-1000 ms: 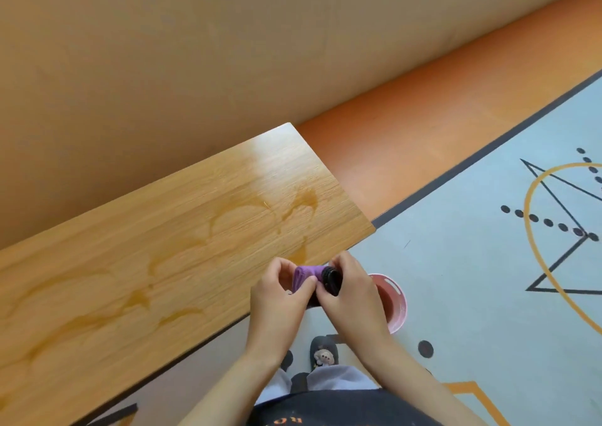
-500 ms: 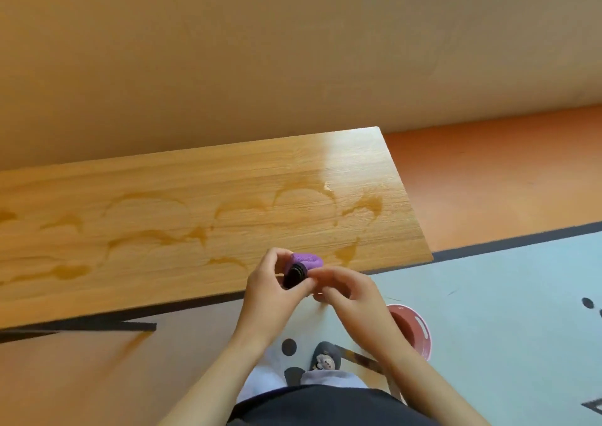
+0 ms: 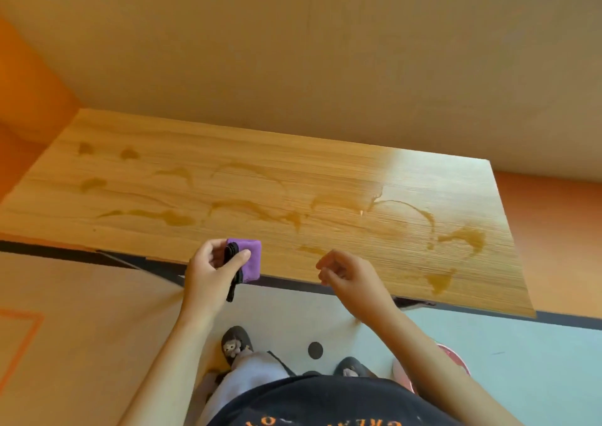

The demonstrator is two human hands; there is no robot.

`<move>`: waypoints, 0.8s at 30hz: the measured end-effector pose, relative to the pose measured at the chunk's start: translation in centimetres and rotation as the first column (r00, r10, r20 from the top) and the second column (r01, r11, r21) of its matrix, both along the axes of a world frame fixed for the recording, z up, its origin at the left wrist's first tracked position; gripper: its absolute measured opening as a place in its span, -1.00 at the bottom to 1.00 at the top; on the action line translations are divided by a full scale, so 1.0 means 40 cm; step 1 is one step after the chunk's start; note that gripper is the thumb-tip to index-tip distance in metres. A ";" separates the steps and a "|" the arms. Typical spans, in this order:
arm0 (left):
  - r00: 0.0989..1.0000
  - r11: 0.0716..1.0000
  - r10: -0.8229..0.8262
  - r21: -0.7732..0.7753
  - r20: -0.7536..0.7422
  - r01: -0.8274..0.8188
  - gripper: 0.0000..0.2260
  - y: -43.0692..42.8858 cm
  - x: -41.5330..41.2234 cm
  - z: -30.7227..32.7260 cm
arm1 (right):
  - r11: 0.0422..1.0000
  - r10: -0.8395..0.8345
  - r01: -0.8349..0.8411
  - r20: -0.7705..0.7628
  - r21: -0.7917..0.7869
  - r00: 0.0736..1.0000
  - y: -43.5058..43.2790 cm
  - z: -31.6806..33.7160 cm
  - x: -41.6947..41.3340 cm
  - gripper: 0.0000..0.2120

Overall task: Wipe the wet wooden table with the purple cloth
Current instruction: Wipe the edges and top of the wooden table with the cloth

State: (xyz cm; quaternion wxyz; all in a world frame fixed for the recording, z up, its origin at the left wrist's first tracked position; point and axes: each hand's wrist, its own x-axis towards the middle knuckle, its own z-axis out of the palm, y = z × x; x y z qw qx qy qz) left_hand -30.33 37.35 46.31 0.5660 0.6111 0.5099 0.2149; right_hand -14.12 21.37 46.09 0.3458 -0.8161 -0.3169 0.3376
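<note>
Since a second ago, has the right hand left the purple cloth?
Yes. The right hand is now apart from the purple cloth, to its right over the table's near edge.

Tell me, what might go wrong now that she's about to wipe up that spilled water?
The purple cloth is folded small in the left hand, so one pass may only smear the puddles spread across the wooden table. The puddle near the front edge could be pushed off onto the floor. The pink bucket stands close to the person's feet and might be kicked.
</note>
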 end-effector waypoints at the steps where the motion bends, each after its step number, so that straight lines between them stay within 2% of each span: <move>1: 1.000 1.000 0.017 -0.007 -0.004 -0.018 -0.80 0.035 -0.026 -0.006 | 0.999 0.036 -0.035 0.016 -0.007 0.999 0.043 -0.003 -0.022 -0.85; 13: 0.965 0.970 0.244 0.006 -0.096 -0.244 -0.76 0.506 -0.347 -0.054 | 0.963 0.270 -0.270 0.059 0.000 0.961 0.581 -0.055 -0.253 -0.83; 24: 0.880 0.892 0.448 0.021 -0.159 -0.451 -0.79 0.718 -0.440 -0.113 | 0.872 0.482 -0.489 0.165 0.003 0.860 0.941 -0.105 -0.280 -0.68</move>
